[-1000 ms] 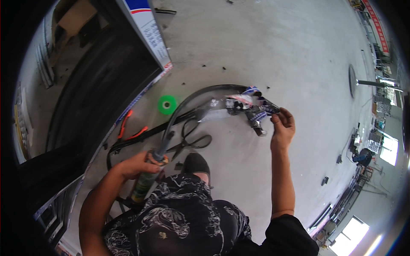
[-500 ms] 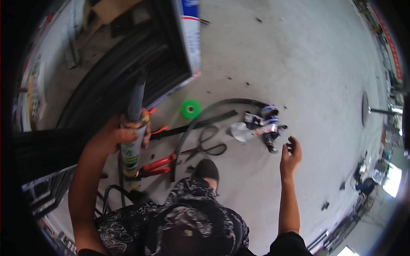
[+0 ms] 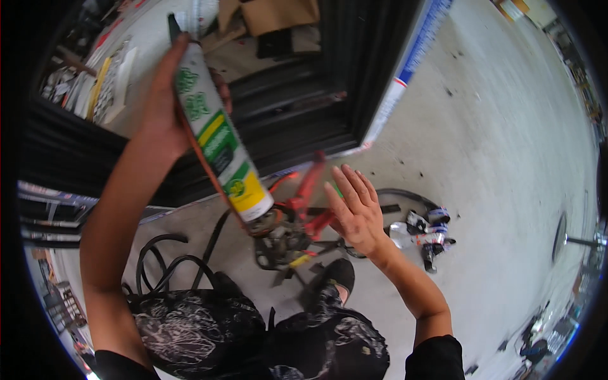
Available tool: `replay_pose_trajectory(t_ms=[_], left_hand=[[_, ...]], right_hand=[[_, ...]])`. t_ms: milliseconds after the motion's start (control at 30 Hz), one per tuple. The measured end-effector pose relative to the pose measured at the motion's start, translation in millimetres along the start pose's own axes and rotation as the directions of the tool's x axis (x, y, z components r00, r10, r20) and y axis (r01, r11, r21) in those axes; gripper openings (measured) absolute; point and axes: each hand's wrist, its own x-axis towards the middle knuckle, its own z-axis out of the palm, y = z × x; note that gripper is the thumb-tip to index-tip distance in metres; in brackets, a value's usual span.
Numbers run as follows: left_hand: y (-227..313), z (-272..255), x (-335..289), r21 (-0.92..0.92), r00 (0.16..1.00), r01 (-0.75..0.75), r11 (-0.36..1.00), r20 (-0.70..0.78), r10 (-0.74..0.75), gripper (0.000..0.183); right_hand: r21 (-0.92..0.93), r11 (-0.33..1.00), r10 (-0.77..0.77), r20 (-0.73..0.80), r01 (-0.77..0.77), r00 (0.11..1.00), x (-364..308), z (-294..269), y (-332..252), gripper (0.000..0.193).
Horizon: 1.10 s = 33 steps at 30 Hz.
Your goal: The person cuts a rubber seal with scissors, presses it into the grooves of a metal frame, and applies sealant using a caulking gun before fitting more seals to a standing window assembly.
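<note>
Sealant gun (image 3: 233, 166) slants left of centre, left hand (image 3: 166, 114) curled round its upper end, right hand (image 3: 360, 221) open, empty near red handles (image 3: 308, 187); one-handed, it could swing into the black framework (image 3: 345, 76).

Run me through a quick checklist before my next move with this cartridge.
1. Left hand wrapped round the cartridge: ok, gripping near its nozzle end.
2. Right hand closed on the red handles: not ok, it is open beside them.
3. Nozzle aimed away from your legs: ok, the legs are toward the other end.
4. Nozzle opening unblocked: cannot tell, too small to see.
5. Black tubing well away from your legs: not ok, it loops close by.
</note>
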Motion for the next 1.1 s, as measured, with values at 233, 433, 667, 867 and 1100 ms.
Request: replay_pose_trajectory(t_ms=[233,433,667,867,1100], left_hand=[[-14,-50,4,-0.297,0.925,0.011,0.955,-0.361,-0.122,0.072],[-44,-91,10,-0.528,0.936,-0.021,0.849,-0.309,-0.169,0.056],[-57,-73,-54,-0.515,0.991,0.053,0.855,-0.081,-0.111,0.051],[-112,-95,-84,-0.652,0.959,0.158,0.742,-0.077,-0.272,0.046],[-163,-142,-97,-0.764,0.871,0.18,0.62,-0.169,-0.461,0.048]], right_hand=[[0.429,0.894,-0.165,0.04,0.132,0.986,61,46,-8,0.066],[0.697,0.354,0.217,0.587,-0.624,0.78,40,56,2,0.038],[0.724,-0.244,0.07,0.677,-0.645,0.733,26,-20,-16,0.065],[0.723,-0.329,0.11,0.668,-0.607,0.736,2,-32,-38,0.075],[0.542,-0.555,0.151,0.812,-0.631,0.564,20,-6,-77,0.08]])
